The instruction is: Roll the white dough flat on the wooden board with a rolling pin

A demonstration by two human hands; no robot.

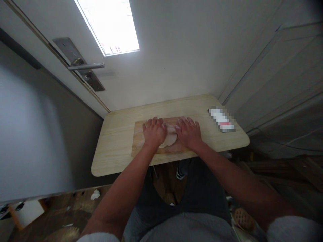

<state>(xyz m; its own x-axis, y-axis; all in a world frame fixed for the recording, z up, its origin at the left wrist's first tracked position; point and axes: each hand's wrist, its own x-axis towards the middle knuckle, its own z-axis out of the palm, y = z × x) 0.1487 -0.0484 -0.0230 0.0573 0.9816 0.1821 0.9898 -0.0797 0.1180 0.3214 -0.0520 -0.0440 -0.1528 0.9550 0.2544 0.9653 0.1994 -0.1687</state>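
Head camera: two bare hands reach onto a wooden board [137,137], whitish smears on its surface.
Dough: a pale, flat, rounded sheet that looks like dough [169,138] lies on the middle of the board, between the hands and partly hidden by them.
Left hand: the left hand [154,130] is over the board's left-centre, palm down, fingers bent forward beside the sheet; whether they close on anything I cannot tell.
Right hand: the right hand [189,132] is over the board's right part, palm down, fingers bent and whitened; its grip cannot be told either.
Between the hands: a pale band near the board's far edge, too blurred to identify.
Table: a light wood-grain table [111,144] with rounded corners extends past the board on every side.
Pixelated item: a flat, blurred-out rectangle [222,120] lies on the table, right of the board.
Door: beyond the board stands a pale door [171,74] with a bright window [111,27] and a metal handle [87,66].
Floor: brown floor [83,203], down left of the board, bears a crumpled white scrap [95,194].
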